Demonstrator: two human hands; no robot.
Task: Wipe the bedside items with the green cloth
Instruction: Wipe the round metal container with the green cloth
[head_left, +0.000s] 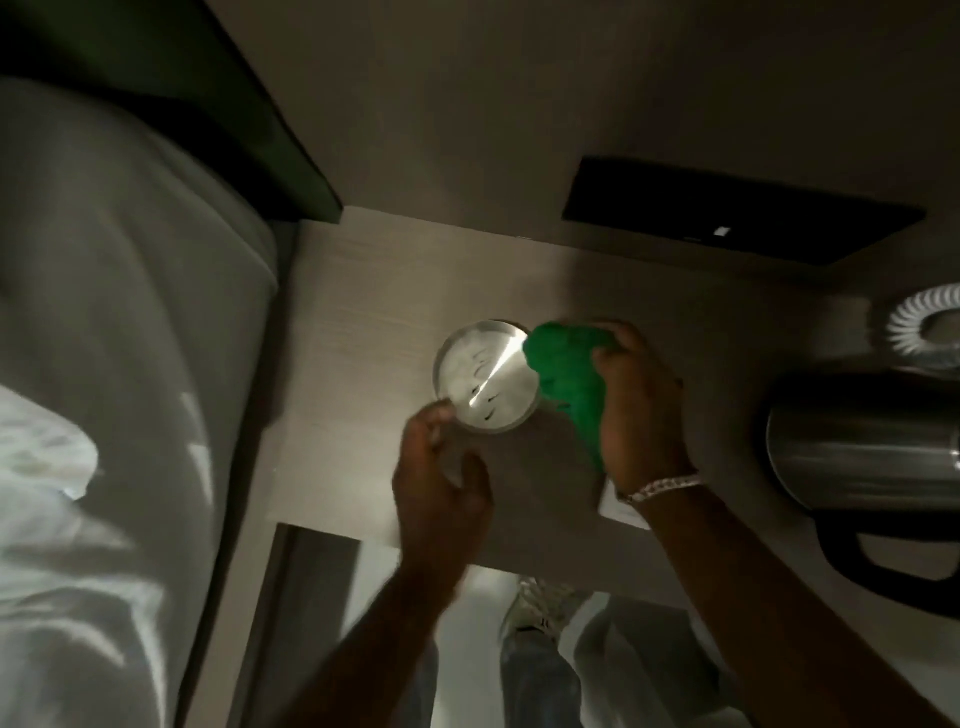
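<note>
Metal disc (488, 376) lies flat on the nightstand (358, 291), shiny face up, near mid-top; round, so no long axis I can name. Picture blurred; cannot tell if it is a lid or a base.

Left hand (441, 483) curled at the disc's near rim, fingers seemingly pinching the edge. Right hand (641, 405) closed on the bunched green cloth (563, 374), which touches the disc's right rim. Cloth wad runs from far-left to near-right under the palm.

Risks, judged: disc may skate on the smooth top if the left hand's hold is light; the right elbow could knock the kettle (862, 447), near on that side
</note>
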